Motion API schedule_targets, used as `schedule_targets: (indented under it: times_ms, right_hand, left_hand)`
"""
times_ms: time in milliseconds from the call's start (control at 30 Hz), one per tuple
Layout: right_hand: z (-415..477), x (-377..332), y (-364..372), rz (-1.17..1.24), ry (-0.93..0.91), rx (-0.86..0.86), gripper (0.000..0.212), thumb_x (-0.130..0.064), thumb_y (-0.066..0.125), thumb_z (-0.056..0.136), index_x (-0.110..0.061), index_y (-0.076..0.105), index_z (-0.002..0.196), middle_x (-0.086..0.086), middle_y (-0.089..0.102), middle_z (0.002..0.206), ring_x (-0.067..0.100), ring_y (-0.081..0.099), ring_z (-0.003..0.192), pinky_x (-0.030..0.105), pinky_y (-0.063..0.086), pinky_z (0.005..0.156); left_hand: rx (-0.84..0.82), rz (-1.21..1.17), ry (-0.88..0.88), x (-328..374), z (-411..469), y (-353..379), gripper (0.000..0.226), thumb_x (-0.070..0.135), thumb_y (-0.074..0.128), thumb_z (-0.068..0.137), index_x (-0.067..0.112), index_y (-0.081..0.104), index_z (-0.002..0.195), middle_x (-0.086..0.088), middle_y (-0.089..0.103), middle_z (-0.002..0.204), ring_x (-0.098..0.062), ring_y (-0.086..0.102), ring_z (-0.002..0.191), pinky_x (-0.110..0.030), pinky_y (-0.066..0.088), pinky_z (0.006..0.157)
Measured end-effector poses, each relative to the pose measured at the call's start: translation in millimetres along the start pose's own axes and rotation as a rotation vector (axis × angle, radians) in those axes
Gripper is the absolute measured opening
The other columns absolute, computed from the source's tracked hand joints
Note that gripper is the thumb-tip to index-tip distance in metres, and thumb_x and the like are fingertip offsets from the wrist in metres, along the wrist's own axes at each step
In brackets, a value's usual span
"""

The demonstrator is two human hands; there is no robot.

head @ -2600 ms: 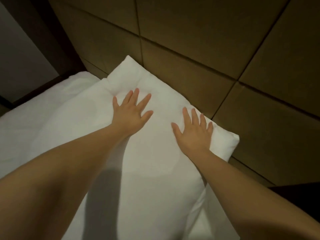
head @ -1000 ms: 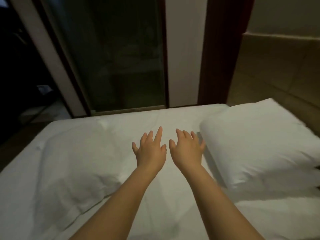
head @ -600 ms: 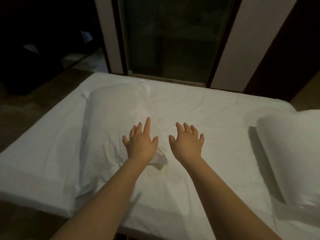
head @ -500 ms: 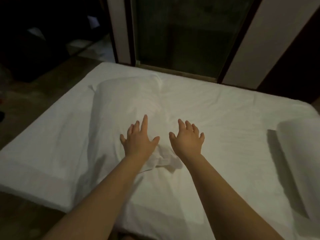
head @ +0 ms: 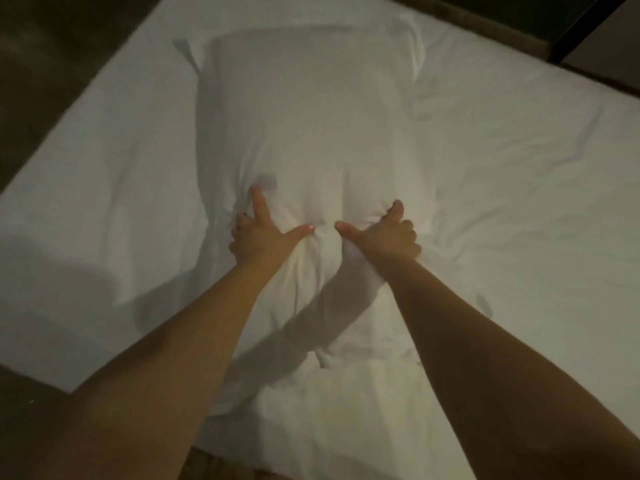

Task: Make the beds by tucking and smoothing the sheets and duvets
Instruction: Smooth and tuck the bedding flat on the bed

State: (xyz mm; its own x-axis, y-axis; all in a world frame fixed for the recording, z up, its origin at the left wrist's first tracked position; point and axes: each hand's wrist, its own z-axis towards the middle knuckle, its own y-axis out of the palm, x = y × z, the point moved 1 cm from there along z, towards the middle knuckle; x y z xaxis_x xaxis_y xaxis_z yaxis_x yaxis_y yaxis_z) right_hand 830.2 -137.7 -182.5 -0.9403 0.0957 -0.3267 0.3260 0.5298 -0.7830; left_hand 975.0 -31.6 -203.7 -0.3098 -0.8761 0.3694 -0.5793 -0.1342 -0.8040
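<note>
A bed under a white sheet fills the view, with creases on its right side. A white pillow lies lengthwise along the middle. Two bare forearms reach forward and down from the near edge. The left hand and right hand clutch the pillow's centre, fingers mostly curled in and thumbs pointing at each other, bunching it between them. Best to grip the stuffing as well as the cover and lift evenly, without dragging the sheet.

left arm, right arm: bare, outstretched. left hand: index straight, thumb inward, other fingers curled, gripping pillow. right hand: thumb inward, fingers curled, gripping pillow.
</note>
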Motion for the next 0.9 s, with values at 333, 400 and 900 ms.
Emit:
schedule_targets:
  times_ms: [333,400,900]
  right_hand:
    - [-38.8,-15.9,-41.5,0.360,-0.252,0.263,0.025,-0.038,0.053,0.093,-0.014,0.047,0.087,-0.003,0.054,0.074,0.024,0.057,0.080,0.029,0.033,0.066]
    - [-65.9,-10.8,-78.1,0.505,-0.290,0.348,0.020,-0.032,0.053,0.093,-0.014,0.052,0.086,-0.001,0.057,0.074,0.023,0.056,0.075,0.030,0.036,0.065]
    - [-267.7,370.0,-405.6,0.908,-0.576,0.987,0.039,-0.016,0.060,0.088,-0.020,0.033,0.060,-0.009,0.038,0.055,0.007,0.035,0.053,0.022,0.031,0.053]
  left_hand:
    - [0.328,-0.367,0.176,64.7,-43.3,-18.1,0.040,0.037,0.049,0.096,0.002,0.049,0.115,-0.019,0.064,0.109,-0.035,0.059,0.099,-0.034,0.038,0.072]
    - [0.384,-0.537,0.279,96.5,-82.9,-35.7,0.035,0.034,0.052,0.095,0.004,0.055,0.112,-0.015,0.065,0.109,-0.031,0.061,0.098,-0.031,0.041,0.077]
    - [0.200,-1.087,0.957,331.7,-577.9,38.5,0.018,0.032,0.053,0.095,0.043,0.043,0.085,0.030,0.047,0.086,0.016,0.048,0.075,-0.004,0.035,0.073]
